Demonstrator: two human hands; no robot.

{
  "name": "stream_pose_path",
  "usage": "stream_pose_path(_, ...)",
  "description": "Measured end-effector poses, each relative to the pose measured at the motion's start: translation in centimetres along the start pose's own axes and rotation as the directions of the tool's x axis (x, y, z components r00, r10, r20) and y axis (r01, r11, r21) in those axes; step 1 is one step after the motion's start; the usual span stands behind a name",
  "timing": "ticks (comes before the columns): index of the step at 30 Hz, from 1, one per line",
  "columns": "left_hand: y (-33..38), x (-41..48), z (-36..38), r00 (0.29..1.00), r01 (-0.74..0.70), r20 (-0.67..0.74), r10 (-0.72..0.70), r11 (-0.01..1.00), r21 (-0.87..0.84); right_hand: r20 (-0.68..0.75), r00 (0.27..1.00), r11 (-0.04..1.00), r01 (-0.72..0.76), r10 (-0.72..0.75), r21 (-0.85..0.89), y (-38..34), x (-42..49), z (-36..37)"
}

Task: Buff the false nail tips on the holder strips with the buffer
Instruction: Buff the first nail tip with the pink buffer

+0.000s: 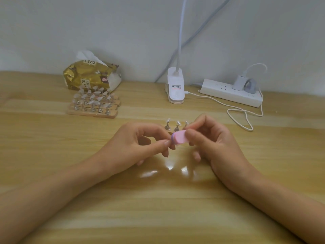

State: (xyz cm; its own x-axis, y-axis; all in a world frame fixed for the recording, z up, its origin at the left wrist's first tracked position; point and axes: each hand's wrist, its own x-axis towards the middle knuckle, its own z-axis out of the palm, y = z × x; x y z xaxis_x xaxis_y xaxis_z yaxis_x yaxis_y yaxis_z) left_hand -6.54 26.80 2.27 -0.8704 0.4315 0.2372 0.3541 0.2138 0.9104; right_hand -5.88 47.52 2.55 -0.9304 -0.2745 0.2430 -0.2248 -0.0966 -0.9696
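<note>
Pinching the pink buffer (180, 139) low over the table (158, 205), the right grip (211, 141) meets the left grip (144, 143), which seems clamped on the near holder strip (169, 132), where a hard or slanted stroke could knock a false nail tip (178, 123) off its stand.

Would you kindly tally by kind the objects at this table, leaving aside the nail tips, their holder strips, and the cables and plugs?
Pink buffer: 1
Gold tissue pack: 1
White clip lamp: 1
White power strip: 1
Total: 4
</note>
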Motion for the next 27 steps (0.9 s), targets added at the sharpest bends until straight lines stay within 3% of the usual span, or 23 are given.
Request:
stream_pose_path(2, 0.02, -0.04, 0.03, 1.000, -0.005, -0.002, 0.005, 1.000, -0.002, 0.083, 0.996, 0.998, 0.018, -0.013, -0.061, -0.09, 0.00, 0.20)
stream_pose_path(6, -0.04, -0.05, -0.01, 1.000, -0.011, 0.027, 0.011, 1.000, 0.000, -0.005, 1.000, 0.998, -0.015, 0.015, 0.055, 0.01, 0.12, -0.11)
stream_pose_path(9, -0.05, -0.13, -0.01, 0.999, -0.011, 0.033, 0.011, 1.000, -0.017, 0.090, 0.996, 0.999, 0.013, -0.010, -0.031, 0.06, 0.10, 0.06)
stream_pose_path(12, -0.09, -0.07, -0.03, 0.999, -0.012, 0.037, 0.012, 1.000, -0.012, 0.022, 1.000, 1.000, -0.002, 0.002, 0.013, 0.09, 0.02, -0.07)
stream_pose_path(15, -0.09, -0.05, -0.03, 0.999, -0.022, 0.030, 0.022, 1.000, 0.005, 0.090, 0.996, 0.997, 0.036, -0.029, -0.074, -0.10, 0.02, 0.15)
stream_pose_path(18, -0.06, 0.02, 0.00, 0.999, -0.024, 0.039, 0.024, 1.000, 0.008, -0.003, 1.000, 1.000, -0.002, 0.002, 0.012, 0.00, 0.01, 0.00)
stream_pose_path(21, -0.08, -0.04, 0.03, 0.999, -0.026, 0.036, 0.026, 1.000, 0.009, 0.086, 0.996, 0.998, 0.021, -0.015, -0.063, -0.09, 0.04, 0.21)
stream_pose_path(24, -0.19, 0.00, -0.02, 0.999, -0.021, 0.034, 0.021, 1.000, 0.005, -0.009, 1.000, 1.000, 0.000, 0.000, -0.003, 0.00, 0.03, 0.01)
stream_pose_path(27, -0.28, -0.01, 0.04, 0.999, -0.030, 0.037, 0.030, 1.000, 0.007, 0.076, 0.997, 0.998, 0.022, -0.018, -0.050, -0.11, -0.02, 0.19)
